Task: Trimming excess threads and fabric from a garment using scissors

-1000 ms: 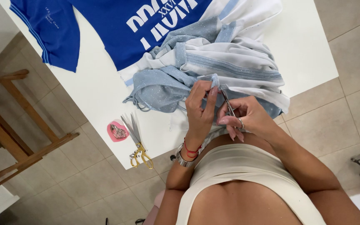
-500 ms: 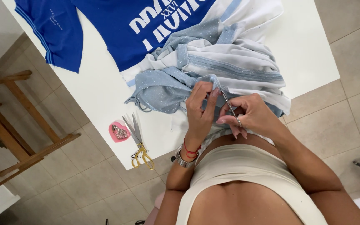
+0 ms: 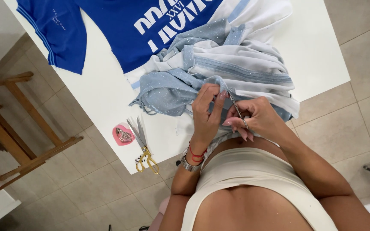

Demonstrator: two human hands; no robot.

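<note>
Head view: light blue sparkly fabric point(image 3: 172, 90) bunched near the front edge of the white table point(image 3: 317, 51), one fold pinched in the left hand point(image 3: 207, 112), fingers closed on it. Right hand point(image 3: 253, 117) just beside, gripping a thin metal tool point(image 3: 235, 106), tip touching that same fold. White garment with blue stripes point(image 3: 253, 64) piled under and behind, soft and rumpled. Flat blue shirt with white print point(image 3: 142, 25) further back. Gold-handled scissors point(image 3: 144, 147) and a pink heart-shaped item point(image 3: 123, 134) to the left near the table corner, well apart from both hands. Bare tabletop off to the right.
</note>
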